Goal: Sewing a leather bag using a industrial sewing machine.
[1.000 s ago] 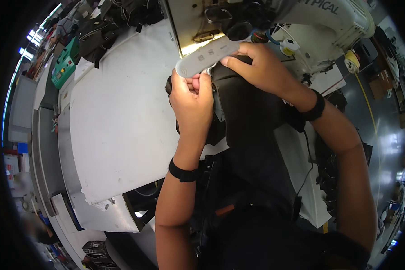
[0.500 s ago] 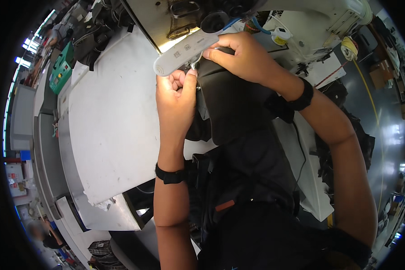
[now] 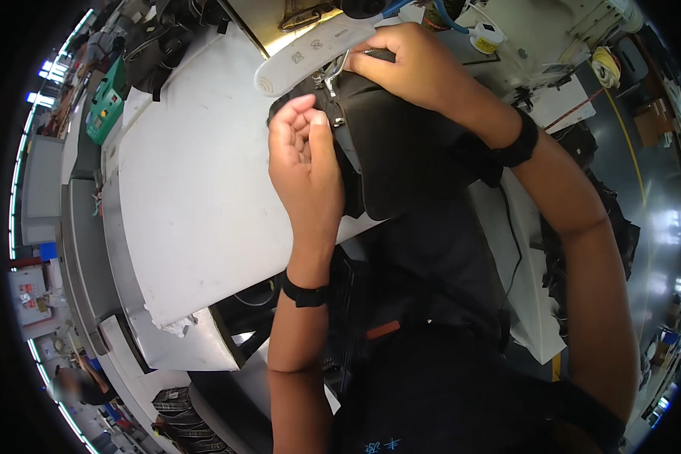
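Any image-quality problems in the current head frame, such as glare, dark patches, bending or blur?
Head view: yellowish glow along the lower edge of the sewing machine's panel; glare on the floor at right; black fabric shows little detail; fisheye bows the white table's left edge and the rim goes black; a co-worker's head at lower left is blurred.
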### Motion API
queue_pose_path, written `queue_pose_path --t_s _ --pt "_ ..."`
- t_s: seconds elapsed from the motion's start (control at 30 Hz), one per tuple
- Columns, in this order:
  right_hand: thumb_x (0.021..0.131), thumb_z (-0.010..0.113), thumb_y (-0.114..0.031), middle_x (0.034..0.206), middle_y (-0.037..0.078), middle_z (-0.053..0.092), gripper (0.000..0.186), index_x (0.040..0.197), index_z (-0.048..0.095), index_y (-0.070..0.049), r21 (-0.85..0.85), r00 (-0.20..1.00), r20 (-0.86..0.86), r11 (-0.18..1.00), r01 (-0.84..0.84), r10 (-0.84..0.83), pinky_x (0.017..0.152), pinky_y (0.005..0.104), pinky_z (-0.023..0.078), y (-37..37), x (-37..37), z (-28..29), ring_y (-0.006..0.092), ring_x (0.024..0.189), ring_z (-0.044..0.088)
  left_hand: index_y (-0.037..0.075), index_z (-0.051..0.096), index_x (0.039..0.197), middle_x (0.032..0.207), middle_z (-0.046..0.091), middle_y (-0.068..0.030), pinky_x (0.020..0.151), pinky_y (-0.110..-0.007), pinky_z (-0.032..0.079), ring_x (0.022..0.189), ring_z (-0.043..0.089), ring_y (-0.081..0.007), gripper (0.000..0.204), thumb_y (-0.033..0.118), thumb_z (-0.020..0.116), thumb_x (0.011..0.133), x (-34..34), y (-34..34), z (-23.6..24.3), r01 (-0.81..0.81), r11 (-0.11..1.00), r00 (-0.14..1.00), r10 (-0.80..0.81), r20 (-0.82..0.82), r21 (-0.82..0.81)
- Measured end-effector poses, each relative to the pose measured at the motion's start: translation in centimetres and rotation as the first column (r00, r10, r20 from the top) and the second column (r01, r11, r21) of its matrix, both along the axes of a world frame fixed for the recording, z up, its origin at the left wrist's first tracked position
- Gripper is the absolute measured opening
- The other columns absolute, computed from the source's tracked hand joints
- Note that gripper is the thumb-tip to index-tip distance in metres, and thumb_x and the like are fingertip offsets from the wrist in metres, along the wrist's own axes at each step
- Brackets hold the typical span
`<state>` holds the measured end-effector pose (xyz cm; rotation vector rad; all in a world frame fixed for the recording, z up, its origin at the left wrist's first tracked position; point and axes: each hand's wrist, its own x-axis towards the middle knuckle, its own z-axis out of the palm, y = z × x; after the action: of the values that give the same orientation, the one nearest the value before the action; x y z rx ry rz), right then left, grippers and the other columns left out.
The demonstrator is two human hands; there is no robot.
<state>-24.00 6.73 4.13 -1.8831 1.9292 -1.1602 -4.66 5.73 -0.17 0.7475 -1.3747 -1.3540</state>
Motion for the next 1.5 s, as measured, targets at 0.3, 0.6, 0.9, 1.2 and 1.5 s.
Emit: queue_pose_path --t_s 0.3,0.6,0.9,1.2,1.5 --pt "0.092 0.072 -0.036 0.088 0.010 0.076 0.028 0.099 0.080 -0.010 -0.127 0.998 0.056 0.992 -0.025 0.033 0.076 0.0342 0.054 -0.3 -0.1 -1.4 0.0249 0.081 0.072 0.005 0.074 0.122 0.119 0.068 -0.0103 0.092 -0.037 0.053 0.107 0.066 -0.0287 0.039 -0.006 0.071 0.084 2.1 -0.5 -1.0 0.044 0.592 0.829 0.427 0.360 -0.805" --pt "0.091 0.071 -0.032 0.089 0.008 0.077 0.025 0.100 0.081 -0.011 -0.060 0.998 0.017 0.997 -0.055 0.056 0.079 0.0344 0.054 -0.3 -0.8 -0.6 0.0236 0.084 0.072 0.001 0.075 0.113 0.115 0.075 -0.0109 0.099 -0.040 0.052 0.108 0.070 -0.0293 0.034 -0.010 0.065 0.082 2.4 -2.9 -0.2 0.163 0.352 0.855 0.415 0.310 -0.922" --pt "0.092 0.072 -0.020 0.084 0.019 0.073 0.021 0.091 0.076 0.000 -0.065 0.991 0.064 0.991 -0.116 0.120 0.074 0.0375 0.054 -0.3 -0.8 0.5 0.0276 0.079 0.072 0.001 0.075 0.113 0.110 0.076 -0.0112 0.092 -0.038 0.056 0.103 0.072 -0.0281 0.033 -0.006 0.069 0.081 2.5 -3.1 0.1 0.179 0.340 0.855 0.411 0.317 -0.923" --pt "0.092 0.072 -0.019 0.082 0.016 0.074 0.020 0.090 0.074 0.001 -0.048 0.989 0.058 0.990 -0.134 0.137 0.071 0.0370 0.053 -0.4 -1.0 0.6 0.0264 0.076 0.071 -0.004 0.072 0.114 0.111 0.074 -0.0172 0.087 -0.038 0.060 0.100 0.074 -0.0311 0.033 -0.010 0.066 0.083 2.2 -2.6 0.6 0.181 0.410 0.867 0.362 0.342 -0.894" --pt "0.090 0.074 -0.020 0.084 0.019 0.073 0.022 0.089 0.074 0.001 -0.040 0.993 0.091 0.996 -0.078 0.081 0.072 0.0387 0.054 -0.3 -1.0 0.4 0.0302 0.077 0.072 -0.004 0.071 0.116 0.113 0.074 -0.0176 0.091 -0.039 0.059 0.104 0.073 -0.0317 0.031 -0.010 0.065 0.087 2.1 -2.9 0.5 0.193 0.448 0.862 0.347 0.369 -0.873"
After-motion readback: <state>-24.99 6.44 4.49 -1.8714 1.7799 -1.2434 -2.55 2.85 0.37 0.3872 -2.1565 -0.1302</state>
